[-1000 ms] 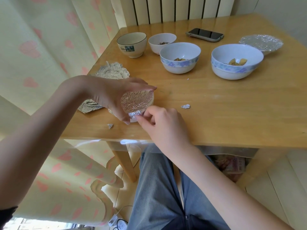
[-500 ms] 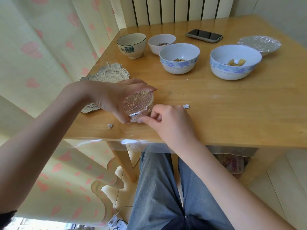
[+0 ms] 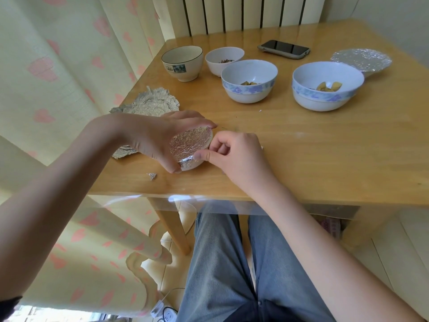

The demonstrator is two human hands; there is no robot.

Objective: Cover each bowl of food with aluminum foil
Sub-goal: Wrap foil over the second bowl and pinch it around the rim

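A small foil-covered bowl (image 3: 190, 146) is clasped by the left hand (image 3: 160, 138), thumb low on its near side and fingers curled over its far rim, while the foil's folded edge on the bowl's near right side is pinched between the thumb and forefinger of the right hand (image 3: 234, 156), its other fingers curled into a loose fist. The left forearm is brought in from the lower left with the wrist bent, the right forearm from the lower right. The bowl is tilted toward the camera near the front left corner of the wooden table (image 3: 325, 159). Behind the left hand, at the left edge, crumpled foil sheets (image 3: 148, 104) are laid flat, and a foil scrap (image 3: 152, 175) is seen just beside the front edge. Toward the back edge, four uncovered bowls are lined up: a cream bowl (image 3: 182, 63), a small white bowl (image 3: 224, 60) and two blue-banded bowls (image 3: 249, 81) (image 3: 327, 86) holding food. A phone (image 3: 283, 49) and another foil-covered dish (image 3: 361, 60) are placed at the far right.
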